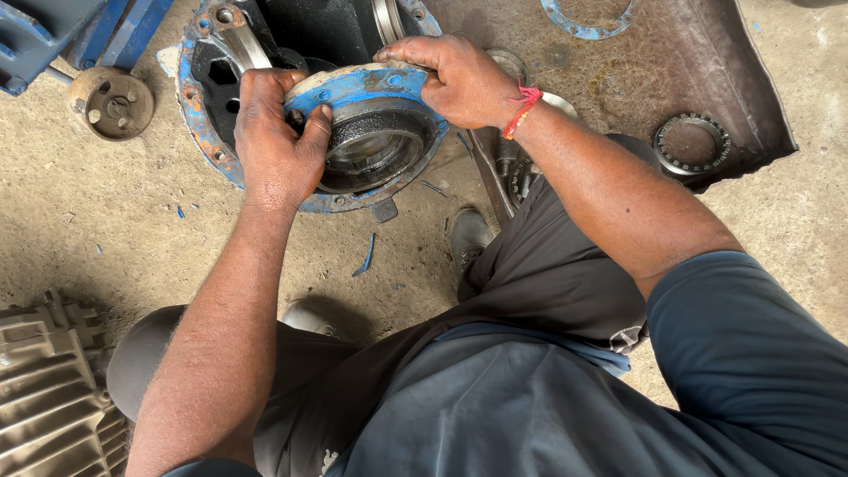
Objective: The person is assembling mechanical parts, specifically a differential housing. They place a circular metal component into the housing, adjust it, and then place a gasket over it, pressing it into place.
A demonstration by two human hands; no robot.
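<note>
The blue metal cover [375,93], a thick round flange with a dark greasy hub in its middle, sits tilted against the open mouth of the big blue housing [205,132] lying on the dirt floor [88,221], toward the upper left of the view. It looks like cast iron: heavy, rigid, not fragile, but probably slick with oil around the hub and rough with chipped paint at the rim. The rim seems the best place to hold it, at two opposite points, keeping fingers out from between cover and housing.

The left hand [276,141] is clenched on the cover's left edge, thumb over the front face. The right hand [459,81] grasps the top right of the rim, fingers curled over it; a red thread is tied at that wrist.

Farther out, a toothed bearing ring [692,144] lies on a brown metal sheet [680,62] at the upper right, a small round flange [111,102] rests at the upper left, and a ribbed grey casing [49,389] fills the lower left corner.
</note>
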